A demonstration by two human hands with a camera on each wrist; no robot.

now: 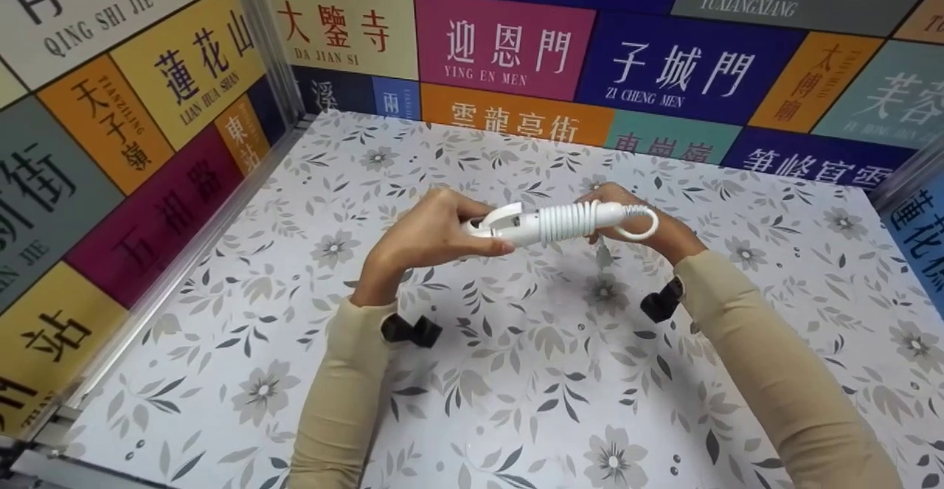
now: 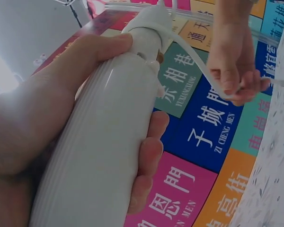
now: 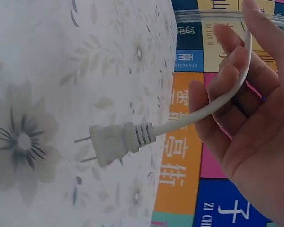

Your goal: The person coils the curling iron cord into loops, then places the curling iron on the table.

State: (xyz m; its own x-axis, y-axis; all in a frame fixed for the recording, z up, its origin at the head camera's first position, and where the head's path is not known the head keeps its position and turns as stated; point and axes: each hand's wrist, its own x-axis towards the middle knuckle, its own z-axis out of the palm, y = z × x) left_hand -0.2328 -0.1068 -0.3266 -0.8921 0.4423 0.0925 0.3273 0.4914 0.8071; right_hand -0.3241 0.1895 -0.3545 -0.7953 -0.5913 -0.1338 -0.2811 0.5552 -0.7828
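A white curling iron [image 1: 522,229] is held nearly level above the table by my left hand [image 1: 435,229], thumb along the near side and fingers round the far side. Its white cord [image 1: 571,220] is wound in several turns round the right part of the body, with a loop at the end. My right hand [image 1: 618,194], partly behind the iron, holds the cord's free end between thumb and curled fingers. In the right wrist view a two-pin plug [image 3: 114,143] hangs from that cord, pins bare. The smooth white body [image 2: 97,127] fills my left palm in the left wrist view.
A table [image 1: 516,400] with a floral cover lies beneath both hands. Upright panels with coloured place-name blocks [image 1: 505,46] stand along the back and sides. Black wrist mounts [image 1: 411,330] sit on both sleeves. A clear rail [image 1: 269,39] runs up the back left corner.
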